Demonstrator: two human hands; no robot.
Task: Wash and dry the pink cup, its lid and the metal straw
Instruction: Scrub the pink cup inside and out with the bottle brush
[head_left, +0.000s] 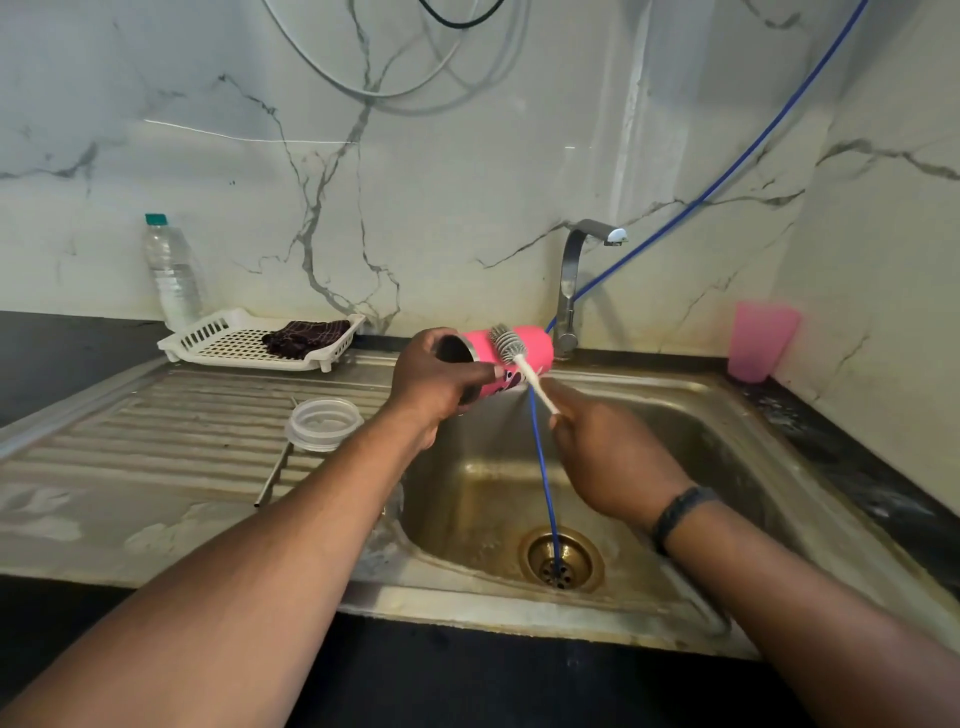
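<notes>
Right hand (605, 452) pinches the white handle of a bristled bottle brush (511, 351), its head against the pink metal cup (511, 349), which the left hand (436, 387) grips sideways by the rim over the steel sink (769, 467). Farther left, on the drainboard, lie the clear round lid (324, 423) and thin metal straw (272, 475).

Both hands (441, 374) (608, 457) in curled grip
</notes>
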